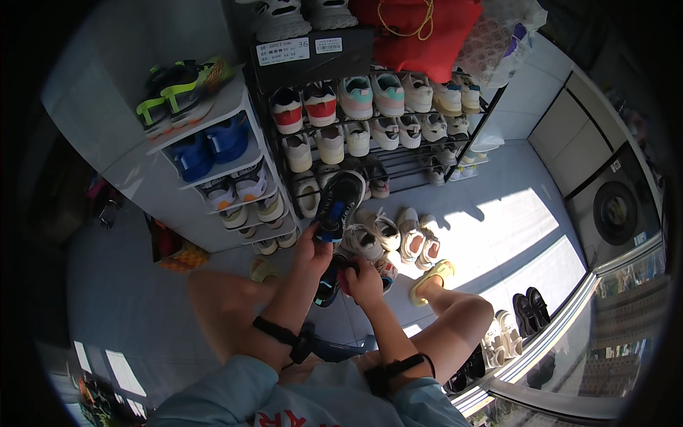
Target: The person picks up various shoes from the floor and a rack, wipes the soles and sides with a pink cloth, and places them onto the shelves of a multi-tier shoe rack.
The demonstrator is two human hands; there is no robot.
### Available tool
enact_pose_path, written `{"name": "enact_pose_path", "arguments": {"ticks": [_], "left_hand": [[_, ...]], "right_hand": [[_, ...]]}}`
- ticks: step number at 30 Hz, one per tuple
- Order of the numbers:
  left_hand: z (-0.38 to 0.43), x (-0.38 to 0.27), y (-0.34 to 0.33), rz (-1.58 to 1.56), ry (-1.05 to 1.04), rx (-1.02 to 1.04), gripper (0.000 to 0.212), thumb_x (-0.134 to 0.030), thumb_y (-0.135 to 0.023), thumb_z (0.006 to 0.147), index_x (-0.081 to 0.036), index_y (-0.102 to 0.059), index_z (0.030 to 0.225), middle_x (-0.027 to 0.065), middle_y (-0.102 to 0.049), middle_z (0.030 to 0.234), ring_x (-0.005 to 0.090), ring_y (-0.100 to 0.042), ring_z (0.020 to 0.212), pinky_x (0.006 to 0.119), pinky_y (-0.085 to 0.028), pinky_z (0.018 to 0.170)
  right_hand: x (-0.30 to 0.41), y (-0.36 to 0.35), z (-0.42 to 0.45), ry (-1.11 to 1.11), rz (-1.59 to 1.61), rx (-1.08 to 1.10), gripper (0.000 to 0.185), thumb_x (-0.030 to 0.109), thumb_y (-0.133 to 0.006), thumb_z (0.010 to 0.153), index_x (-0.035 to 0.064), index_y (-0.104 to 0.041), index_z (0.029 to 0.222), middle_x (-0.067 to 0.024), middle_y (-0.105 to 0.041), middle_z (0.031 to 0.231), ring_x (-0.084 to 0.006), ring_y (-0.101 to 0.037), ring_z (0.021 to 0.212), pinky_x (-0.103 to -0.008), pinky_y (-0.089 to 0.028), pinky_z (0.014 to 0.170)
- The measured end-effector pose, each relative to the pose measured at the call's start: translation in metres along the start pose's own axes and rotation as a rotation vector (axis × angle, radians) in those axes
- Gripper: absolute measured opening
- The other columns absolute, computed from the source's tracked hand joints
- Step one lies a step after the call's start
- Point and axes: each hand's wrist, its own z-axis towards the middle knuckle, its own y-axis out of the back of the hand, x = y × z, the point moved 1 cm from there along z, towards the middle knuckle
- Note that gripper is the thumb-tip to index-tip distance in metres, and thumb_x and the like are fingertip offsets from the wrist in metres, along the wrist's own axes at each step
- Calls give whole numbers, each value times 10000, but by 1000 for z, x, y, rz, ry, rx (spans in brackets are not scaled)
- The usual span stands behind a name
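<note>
My left hand (316, 251) grips a black sneaker (344, 195) with blue details and a pale sole edge. It holds the shoe up by one end, toe pointing away from me. Lower and to the right, my right hand (364, 282) is closed around a small reddish-pink item (343, 281), mostly hidden by the fingers. A second black shoe (326, 288) lies on the floor between and below my hands. Just beyond my right hand sit white lace-up sneakers (373, 235), and a multicoloured shoe (388, 269) is partly covered by them and the hand.
A black metal shoe rack (405, 169) and a white tiered shelf (256, 173) hold several pairs. Atop the rack are a dark shoebox (315, 58) and a red bag (421, 32). White shoes (419, 240) stand on the floor. A front-loading washer (613, 213) is at right.
</note>
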Motion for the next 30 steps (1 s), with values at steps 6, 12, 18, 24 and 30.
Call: {"name": "enact_pose_path", "arguments": {"ticks": [6,12,18,24,30], "left_hand": [[13,69,-24,-129,70,106,218,-66,-504,891,14,-498,1093,125,-595,1039,216,-596,954,309,-512,839],[31,114,-39,-182,155,126,251,-88,-497,901,22,-488,1126,136,-575,1104,221,-582,998,318,-497,874],[70,143,-39,-255,437,80,212,-71,-493,897,24,-508,1087,141,-596,1058,221,-599,963,316,-522,832],[104,187,-38,-110,431,-56,178,-81,-492,899,36,-515,1032,143,-604,990,229,-616,914,309,-543,794],[138,171,-36,280,613,-38,204,-181,-514,895,9,-554,958,157,-617,921,258,-615,897,379,-525,815]], "right_hand": [[5,-9,25,-211,-55,-36,481,389,-530,783,59,-460,1125,-205,-636,913,-383,-606,876,-472,-473,709],[-59,-24,59,-203,111,-281,424,378,-553,796,93,-475,1101,-178,-629,914,-394,-595,875,-468,-460,731],[-64,11,80,-457,164,-486,445,374,-574,791,80,-444,1099,-206,-621,918,-399,-594,857,-467,-453,701],[-84,53,113,-471,284,-611,490,326,-531,822,-3,-456,1177,-214,-587,1006,-325,-583,924,-398,-446,770],[-185,97,198,-626,68,-552,473,389,-570,746,-63,-600,887,-248,-625,855,-385,-608,843,-436,-458,737]]}}
